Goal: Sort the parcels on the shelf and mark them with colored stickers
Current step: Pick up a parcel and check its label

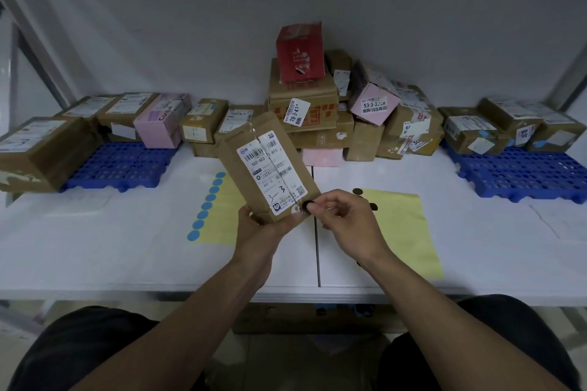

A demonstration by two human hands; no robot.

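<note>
Shelf (127, 257): white, two boards butted at a centre seam. Unsorted pile (305, 111) at back centre, with a red box (300, 52) on top. Left pallet (124, 165) and right pallet (524, 174), both blue, each carry a row of parcels along the back. The right-side ones show blue dots; can't read any marks on the left ones.

Two yellow sheets lie flat in front. Left sheet (222, 225) has a column of blue stickers (206, 203) down its edge. Right sheet (403, 232) has a few dark stickers (358, 191) near its top corner and is partly hidden by the right arm.

Held parcel (270, 165): brown, raised above the shelf at centre, tilted, label (273, 171) facing the camera.

Left hand (260, 225): fingers wrapped round the parcel's lower end, thumb on the front face. Right hand (343, 216): fingers pinching a dark sticker (306, 206) right at the label's lower right corner. Can't tell if it's touching yet.

Step, my read: marking this parcel with a dark sticker, so it's already classed.

Next: press the sticker flat, let go with the right hand, then set the parcel with its group. Which pallet takes dark-marked ones isn't clear from here.

Risk: the sticker could cling to the fingertip when released, so keep the left grip steady.
</note>
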